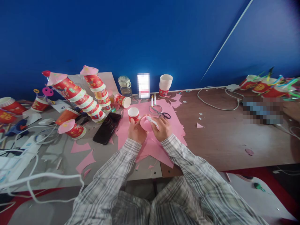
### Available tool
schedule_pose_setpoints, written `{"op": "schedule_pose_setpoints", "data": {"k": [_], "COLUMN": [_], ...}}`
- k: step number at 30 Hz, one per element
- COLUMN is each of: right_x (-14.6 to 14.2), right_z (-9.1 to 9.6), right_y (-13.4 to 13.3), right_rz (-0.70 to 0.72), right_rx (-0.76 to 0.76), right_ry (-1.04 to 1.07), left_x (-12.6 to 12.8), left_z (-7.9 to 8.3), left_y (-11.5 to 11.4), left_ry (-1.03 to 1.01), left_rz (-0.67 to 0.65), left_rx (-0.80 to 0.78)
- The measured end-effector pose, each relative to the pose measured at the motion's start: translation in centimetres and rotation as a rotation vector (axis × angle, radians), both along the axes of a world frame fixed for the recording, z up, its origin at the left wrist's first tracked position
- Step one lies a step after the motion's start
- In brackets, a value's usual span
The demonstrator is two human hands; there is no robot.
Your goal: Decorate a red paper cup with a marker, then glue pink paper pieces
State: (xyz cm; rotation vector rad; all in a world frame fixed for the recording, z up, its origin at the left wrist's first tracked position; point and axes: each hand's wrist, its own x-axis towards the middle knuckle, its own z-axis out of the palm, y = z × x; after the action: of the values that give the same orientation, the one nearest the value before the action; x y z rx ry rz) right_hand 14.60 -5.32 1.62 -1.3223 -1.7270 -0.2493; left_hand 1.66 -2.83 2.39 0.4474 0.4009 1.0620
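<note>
My left hand (137, 132) grips a round pink paper piece (145, 125) by its left side, over the pink sheets. In my right hand (163, 128) is a slim white pen-shaped tube (153, 121), whose tip points at the paper piece. Just behind my left hand stands a red paper cup (133, 115) with a white inside. Scissors (164, 114) with dark handles lie beyond my right hand. Two white and yellow tubes (153, 99) stand or lie farther back. Pink paper sheets (161, 150) are spread beneath both hands.
Leaning stacks of red cups (77, 93) with pink cone tops stand left. A black phone (107, 128) lies before them. At the wall are a clear bottle (125, 87), a lit screen (143, 84) and stacked cups (166, 83). White cables (47, 178) cross the left side.
</note>
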Motion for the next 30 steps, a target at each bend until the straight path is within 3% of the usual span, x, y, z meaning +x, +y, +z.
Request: {"op": "schedule_pose_setpoints", "data": {"k": [6,13,19,25,30], "right_x": [-1.3,0.0,-1.3,-0.2,-1.1], "right_z": [-0.3,-0.1,-0.6,-0.1,-0.3], "right_y": [-0.4,0.1,-0.3,0.0,-0.4], "right_rz": [0.138,0.018,0.134,0.016,0.121], "right_rx": [0.052,0.006,0.053,0.019,0.04], "right_ry": [-0.084,-0.029,-0.096,-0.041,-0.074], "left_x": [0.3,0.1,0.1,0.1,0.0], "left_z": [0.0,-0.3,-0.6,-0.4,-0.3], "left_y": [-0.2,0.0,0.2,0.2,0.2], "left_ry": [0.033,0.002,0.025,0.022,0.012], "left_rz": [0.002,0.006,-0.014,-0.014,0.001], "left_rx": [-0.052,-0.022,-0.037,-0.045,-0.076]}}
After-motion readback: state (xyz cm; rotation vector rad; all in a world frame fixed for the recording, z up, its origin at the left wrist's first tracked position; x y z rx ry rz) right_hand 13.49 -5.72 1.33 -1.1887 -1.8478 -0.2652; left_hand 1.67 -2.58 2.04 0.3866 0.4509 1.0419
